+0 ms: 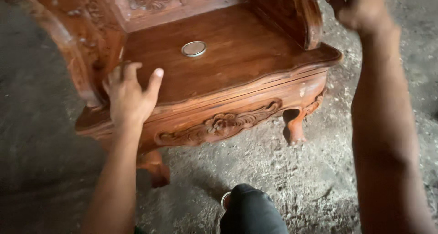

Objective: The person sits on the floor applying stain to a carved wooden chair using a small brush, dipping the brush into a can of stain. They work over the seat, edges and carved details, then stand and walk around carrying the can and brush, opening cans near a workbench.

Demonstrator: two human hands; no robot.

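— Your knee [251, 211] in dark cloth sits nearest, above the dusty floor [292, 179]. Where's the carved wooden chair [228, 74]?

— On that floor, before you. Your left hand [130, 95] rests spread and released at the seat's front left corner; your right hand [358, 8] grasps the right armrest [310, 19]. A small round tin [194, 49] lies mid-seat.

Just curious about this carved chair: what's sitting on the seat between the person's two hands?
In the head view, a small round metal lid lies on the wooden seat, between the left hand and the right hand.
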